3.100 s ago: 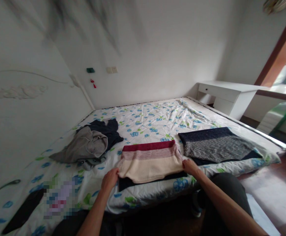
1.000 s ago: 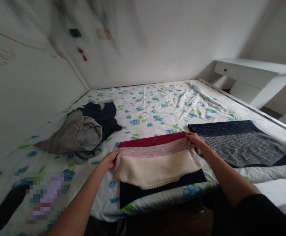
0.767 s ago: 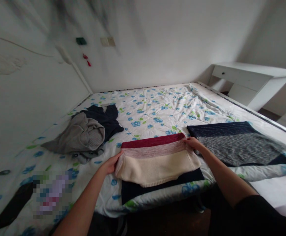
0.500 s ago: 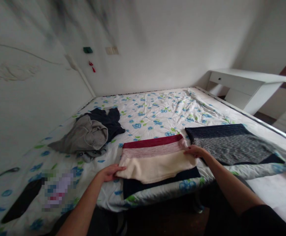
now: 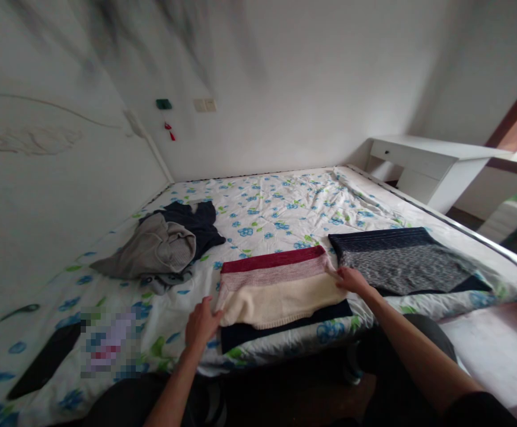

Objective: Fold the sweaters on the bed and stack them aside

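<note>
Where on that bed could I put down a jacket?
The broadest bare stretch of flowered sheet lies beyond the cream knit, right of the heaped clothes, reaching toward the back wall. Nearer, it's crowded: left hand, cream knit, right hand and grey knit side by side.

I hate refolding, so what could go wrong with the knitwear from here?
The folded burgundy, pink and cream knitted garment lies near the front edge of the white floral-sheeted bed, so a pull that way might drag it over. The left hand and right hand are at its opposite sides; uneven tugging could skew the fold. The right hand is also close to the folded gray-and-navy knitted garment, and might ruck it up.
</note>
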Demonstrator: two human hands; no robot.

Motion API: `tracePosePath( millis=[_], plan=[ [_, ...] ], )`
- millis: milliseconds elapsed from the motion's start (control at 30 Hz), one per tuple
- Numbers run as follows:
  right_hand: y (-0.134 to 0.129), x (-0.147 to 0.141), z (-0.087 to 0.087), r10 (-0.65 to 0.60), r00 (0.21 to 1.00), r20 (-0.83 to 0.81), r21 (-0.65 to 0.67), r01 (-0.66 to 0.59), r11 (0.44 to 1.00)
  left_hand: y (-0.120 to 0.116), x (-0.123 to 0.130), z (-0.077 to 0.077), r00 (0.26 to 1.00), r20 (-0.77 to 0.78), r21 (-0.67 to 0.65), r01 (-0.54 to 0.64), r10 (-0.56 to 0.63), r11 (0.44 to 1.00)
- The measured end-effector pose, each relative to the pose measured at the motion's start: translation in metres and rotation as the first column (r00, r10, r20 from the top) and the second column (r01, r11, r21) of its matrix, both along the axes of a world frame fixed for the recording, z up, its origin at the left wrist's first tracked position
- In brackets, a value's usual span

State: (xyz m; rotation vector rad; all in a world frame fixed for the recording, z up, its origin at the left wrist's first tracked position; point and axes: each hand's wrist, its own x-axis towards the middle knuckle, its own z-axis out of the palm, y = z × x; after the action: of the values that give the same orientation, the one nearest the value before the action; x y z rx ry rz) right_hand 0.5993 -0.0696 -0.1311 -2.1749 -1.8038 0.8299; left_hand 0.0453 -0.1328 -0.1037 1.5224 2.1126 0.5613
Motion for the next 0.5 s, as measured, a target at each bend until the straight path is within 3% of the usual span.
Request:
tracePosePath(
  millis=[67,133,200,267,333,500],
  plan=[
    [-0.012,-0.018,0.001,0.117,0.990,0.084,0.176,-0.130,0.976,-0.009,0.012,0.004,0.939,-0.311,0.138,0.196,-0.146,0.971],
    [-0.027,-0.041,-0.001,0.266,0.959,0.097,0.247,-0.282,0.927,-0.017,0.028,0.004,0.852,-0.394,0.123,0.421,-0.345,0.899],
    [-0.043,-0.064,-0.005,0.411,0.910,0.057,0.217,-0.413,0.885,-0.021,0.046,0.001,0.765,-0.385,0.040,0.573,-0.517,0.818],
    [-0.055,-0.080,-0.009,0.483,0.876,0.023,0.155,-0.480,0.864,-0.022,0.062,-0.002,0.715,-0.366,-0.029,0.630,-0.595,0.776],
    [-0.059,-0.088,-0.010,0.460,0.888,0.015,0.111,-0.459,0.882,-0.019,0.073,-0.004,0.704,-0.362,-0.057,0.637,-0.611,0.769],
    [-0.051,-0.071,0.001,0.415,0.910,-0.026,0.039,-0.414,0.910,-0.006,0.077,0.000,0.735,-0.253,-0.034,0.644,-0.630,0.765]
  ],
)
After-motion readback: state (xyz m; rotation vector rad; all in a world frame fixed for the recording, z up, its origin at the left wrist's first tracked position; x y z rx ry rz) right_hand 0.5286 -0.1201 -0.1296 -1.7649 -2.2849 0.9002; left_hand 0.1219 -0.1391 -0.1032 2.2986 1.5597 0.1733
